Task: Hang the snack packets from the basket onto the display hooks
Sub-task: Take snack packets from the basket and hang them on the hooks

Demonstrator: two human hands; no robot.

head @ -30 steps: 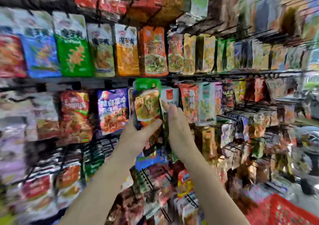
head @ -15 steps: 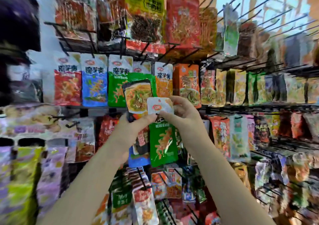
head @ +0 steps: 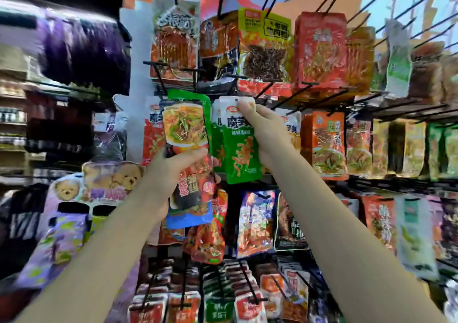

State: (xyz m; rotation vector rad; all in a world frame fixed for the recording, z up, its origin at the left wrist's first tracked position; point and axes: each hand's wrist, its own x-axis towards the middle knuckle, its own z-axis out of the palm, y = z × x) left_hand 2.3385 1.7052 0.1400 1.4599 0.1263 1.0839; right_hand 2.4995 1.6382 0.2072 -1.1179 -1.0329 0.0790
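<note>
**Green packet raised to the hook rack, a stack held beside it**

The right hand (head: 266,130) pinched the white top edge of a green snack packet (head: 241,149), its grip clamped on the header with the fingertips (head: 244,105) at the very top. The packet hung down from that grip, upright, its green body below the fingers and in front of the middle row of the rack. Whether the header was already threaded onto a display hook (head: 295,94) could not be told; black hooks jutted out just above and to the right of the grip.

The left hand (head: 171,174) held a stack of snack packets (head: 188,149), its grip clamped round their middle with the thumb laid across the front. The front packet, green-edged with a picture of noodles, rose above that grip; darker red and blue packets hung below it. The stack stood just to the left of the right hand's packet, the two edges nearly touching.

Above both grips hung a row of larger red and orange packets (head: 319,50). To the right of the right grip hung orange packets (head: 324,144), and below both grips more packets filled the lower hooks.
</note>
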